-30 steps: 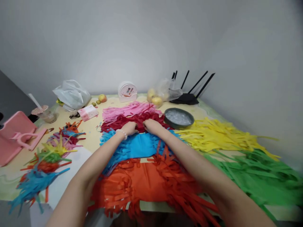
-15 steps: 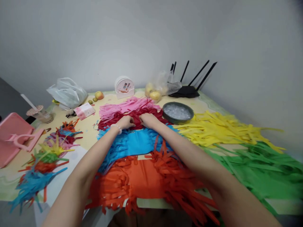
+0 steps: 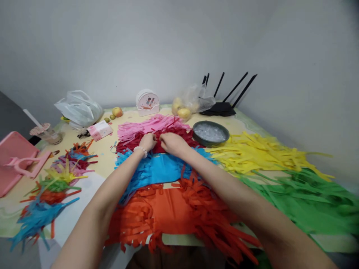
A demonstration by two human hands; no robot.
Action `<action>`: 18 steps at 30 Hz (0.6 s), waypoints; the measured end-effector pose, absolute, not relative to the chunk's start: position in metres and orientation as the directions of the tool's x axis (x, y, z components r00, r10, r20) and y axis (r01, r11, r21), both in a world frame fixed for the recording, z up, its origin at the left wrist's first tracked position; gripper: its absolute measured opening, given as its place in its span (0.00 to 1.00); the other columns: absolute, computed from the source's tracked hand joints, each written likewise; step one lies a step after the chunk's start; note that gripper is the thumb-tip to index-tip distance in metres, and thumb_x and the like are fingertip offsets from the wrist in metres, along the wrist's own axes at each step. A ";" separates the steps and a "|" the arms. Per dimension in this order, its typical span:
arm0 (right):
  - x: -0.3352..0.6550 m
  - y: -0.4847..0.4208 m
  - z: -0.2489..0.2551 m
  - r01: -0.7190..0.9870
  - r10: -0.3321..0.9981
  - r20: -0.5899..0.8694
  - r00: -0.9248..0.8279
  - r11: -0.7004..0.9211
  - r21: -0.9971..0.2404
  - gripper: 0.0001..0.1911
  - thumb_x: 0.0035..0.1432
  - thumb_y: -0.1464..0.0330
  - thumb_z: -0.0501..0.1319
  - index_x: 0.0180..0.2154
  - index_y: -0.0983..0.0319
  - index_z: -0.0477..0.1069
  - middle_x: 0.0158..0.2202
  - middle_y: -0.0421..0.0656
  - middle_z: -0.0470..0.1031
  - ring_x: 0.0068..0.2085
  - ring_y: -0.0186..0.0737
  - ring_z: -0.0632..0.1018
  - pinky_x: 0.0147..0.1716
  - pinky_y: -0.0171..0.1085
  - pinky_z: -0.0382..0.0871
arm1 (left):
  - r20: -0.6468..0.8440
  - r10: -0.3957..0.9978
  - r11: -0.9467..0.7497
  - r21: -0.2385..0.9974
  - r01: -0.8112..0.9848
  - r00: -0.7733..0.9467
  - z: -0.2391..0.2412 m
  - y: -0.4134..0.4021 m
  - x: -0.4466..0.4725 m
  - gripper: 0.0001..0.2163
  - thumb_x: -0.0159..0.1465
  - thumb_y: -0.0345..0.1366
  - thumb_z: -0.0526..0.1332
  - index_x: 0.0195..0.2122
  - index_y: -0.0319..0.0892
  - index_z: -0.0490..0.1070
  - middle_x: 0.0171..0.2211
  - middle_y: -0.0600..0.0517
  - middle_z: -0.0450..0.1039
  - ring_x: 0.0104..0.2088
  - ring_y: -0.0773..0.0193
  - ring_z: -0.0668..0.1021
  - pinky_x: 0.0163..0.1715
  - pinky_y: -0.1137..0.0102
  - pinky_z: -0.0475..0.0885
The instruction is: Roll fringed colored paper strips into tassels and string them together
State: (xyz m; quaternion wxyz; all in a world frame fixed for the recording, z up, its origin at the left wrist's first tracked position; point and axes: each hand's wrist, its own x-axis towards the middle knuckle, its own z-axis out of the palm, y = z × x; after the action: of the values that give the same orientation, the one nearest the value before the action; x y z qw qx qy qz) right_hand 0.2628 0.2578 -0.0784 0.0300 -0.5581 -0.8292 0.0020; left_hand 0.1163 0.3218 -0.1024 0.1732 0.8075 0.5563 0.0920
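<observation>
Both hands are at the dark red fringed sheet [image 3: 134,144], close together near its middle. My left hand [image 3: 148,142], with a beaded bracelet at the wrist, has its fingers curled on the red material. Beside it my right hand [image 3: 172,143] is bent with fingertips pressed together on the same sheet. The fingertips are partly hidden. Nearer to me lie a blue fringed sheet [image 3: 165,168] and an orange one [image 3: 172,213], each with a plain middle band and cut strips at both sides. Beyond the red lies a pink fringed sheet [image 3: 137,127].
A grey bowl [image 3: 211,141] of clear pieces stands right of my hands. Yellow strips [image 3: 260,155] and green strips [image 3: 316,205] spread farther right. Left are a multicoloured tassel garland [image 3: 60,185], a pink stand [image 3: 17,160] and a drink cup [image 3: 46,133]. A router [image 3: 218,109] sits behind.
My right hand has shifted slightly left, closer to my left hand. The left hand has risen a little. The sheets lie nearly as before.
</observation>
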 end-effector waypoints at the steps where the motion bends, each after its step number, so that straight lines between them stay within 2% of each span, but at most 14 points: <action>1: 0.256 0.253 -0.081 0.923 0.924 0.042 -0.381 0.383 -0.043 0.16 0.69 0.70 0.51 0.54 0.67 0.67 0.49 0.54 0.76 0.50 0.47 0.76 0.50 0.42 0.69 | -0.023 0.938 -0.312 0.385 0.869 0.346 -0.101 0.321 0.115 0.13 0.68 0.40 0.60 0.49 0.38 0.71 0.47 0.46 0.74 0.45 0.59 0.78 0.45 0.58 0.76; 4: 0.238 0.245 -0.092 0.928 0.929 0.016 -0.369 0.370 -0.055 0.16 0.68 0.67 0.56 0.54 0.67 0.68 0.46 0.50 0.76 0.44 0.43 0.79 0.45 0.44 0.73 | 0.061 0.952 -0.299 0.396 0.868 0.300 -0.092 0.318 0.111 0.11 0.68 0.40 0.60 0.45 0.37 0.73 0.43 0.47 0.75 0.43 0.60 0.78 0.45 0.59 0.75; 6: 0.229 0.242 -0.098 0.933 0.935 0.017 -0.355 0.355 -0.063 0.17 0.67 0.64 0.59 0.53 0.66 0.68 0.47 0.48 0.75 0.44 0.42 0.78 0.45 0.46 0.74 | 0.131 0.955 -0.295 0.409 0.863 0.265 -0.087 0.314 0.107 0.08 0.67 0.35 0.60 0.42 0.37 0.73 0.41 0.47 0.77 0.42 0.60 0.78 0.46 0.61 0.73; 10: 0.221 0.241 -0.101 0.925 0.932 0.064 -0.357 0.363 -0.110 0.15 0.68 0.68 0.56 0.53 0.68 0.67 0.53 0.52 0.71 0.52 0.48 0.74 0.51 0.48 0.70 | 0.245 0.950 -0.287 0.454 0.843 0.191 -0.082 0.308 0.101 0.07 0.63 0.26 0.57 0.39 0.37 0.74 0.37 0.44 0.78 0.39 0.59 0.78 0.43 0.66 0.70; 14: 0.214 0.245 -0.106 0.911 0.937 0.084 -0.340 0.350 -0.219 0.21 0.66 0.71 0.56 0.58 0.73 0.63 0.61 0.62 0.63 0.61 0.56 0.65 0.58 0.49 0.63 | 0.317 0.936 -0.304 0.507 0.807 0.153 -0.079 0.304 0.099 0.07 0.60 0.26 0.57 0.35 0.39 0.74 0.34 0.45 0.78 0.36 0.59 0.78 0.41 0.67 0.69; 18: 0.211 0.256 -0.119 0.876 0.951 0.034 -0.307 0.297 -0.380 0.25 0.65 0.65 0.60 0.61 0.63 0.62 0.64 0.52 0.60 0.61 0.55 0.66 0.59 0.58 0.61 | 0.437 0.898 -0.311 0.558 0.769 0.047 -0.066 0.302 0.092 0.06 0.61 0.28 0.57 0.36 0.40 0.73 0.34 0.46 0.78 0.38 0.57 0.77 0.42 0.65 0.68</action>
State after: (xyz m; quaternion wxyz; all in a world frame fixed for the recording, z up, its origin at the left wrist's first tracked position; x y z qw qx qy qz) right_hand 0.2112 0.2556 -0.1191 0.1278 -0.5746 -0.7949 0.1468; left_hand 0.0918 0.3017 -0.0659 0.0863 0.7184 0.5804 0.3737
